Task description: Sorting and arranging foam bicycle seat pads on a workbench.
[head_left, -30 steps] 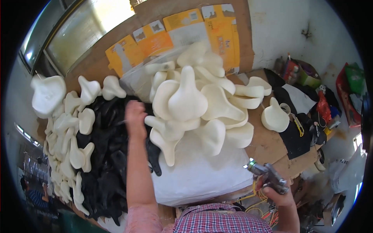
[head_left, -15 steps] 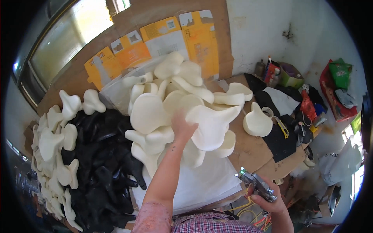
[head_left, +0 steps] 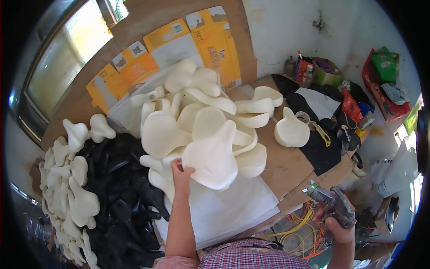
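Saddle (head_left: 209, 159), cream and smooth, was in the left hand (head_left: 182, 175), which I saw pinching its left edge between thumb and fingers. Its narrow end pointed up and to the right, in front of a pile (head_left: 165, 130) of similar pieces on the table (head_left: 286, 168). Below it, toward the person, I saw a white sheet (head_left: 224, 213). Well apart from it, the right hand (head_left: 338, 226) was wrapped around a spray gun (head_left: 338, 207), nozzle toward the upper left; I could not tell whether the trigger was pressed. Yellow and orange hoses (head_left: 293, 235) lay below. Left of the pile I had black pieces (head_left: 121, 197); right of it, a lone saddle (head_left: 292, 130) sat just beside a tape roll (head_left: 303, 117) and near a yellow knife (head_left: 322, 134).
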### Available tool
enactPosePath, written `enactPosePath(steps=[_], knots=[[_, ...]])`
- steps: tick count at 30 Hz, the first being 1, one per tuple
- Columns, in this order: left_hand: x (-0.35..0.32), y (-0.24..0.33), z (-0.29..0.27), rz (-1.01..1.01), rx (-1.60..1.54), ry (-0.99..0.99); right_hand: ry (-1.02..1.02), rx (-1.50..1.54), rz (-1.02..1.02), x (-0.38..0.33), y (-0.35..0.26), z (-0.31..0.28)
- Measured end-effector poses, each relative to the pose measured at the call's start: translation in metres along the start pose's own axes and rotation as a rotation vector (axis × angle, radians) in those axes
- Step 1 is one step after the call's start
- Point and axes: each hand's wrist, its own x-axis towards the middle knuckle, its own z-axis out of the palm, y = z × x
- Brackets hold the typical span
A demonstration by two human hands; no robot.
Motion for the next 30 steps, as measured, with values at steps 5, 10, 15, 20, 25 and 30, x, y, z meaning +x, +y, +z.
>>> enactPosePath(steps=[5, 10, 15, 20, 25, 30], knots=[[-0.021, -0.012, -0.019, -0.388, 0.248, -0.123, -0.173, -0.080, 0.203, 0.001, 0.006, 0.006], [-0.030, -0.030, -0.018, -0.358, 0.074, -0.198, -0.140, -0.110, 0.083, -0.001, -0.018, 0.026], [-0.035, -0.014, -0.019, -0.275, 0.035, -0.176, -0.228, -0.202, 0.109, -0.013, -0.014, 0.028], [-0.022, 0.008, -0.043, -0.176, 0.147, -0.126, -0.369, -0.327, 0.169, -0.013, -0.015, 0.033], [0.078, 0.124, -0.104, 0.348, -0.731, 0.105, -0.169, -0.153, 0.074, 0.000, -0.005, 0.064], [0.207, 0.138, -0.095, 0.855, 0.774, 0.004, -0.326, -0.090, 0.092, 0.016, 0.033, 0.102]])
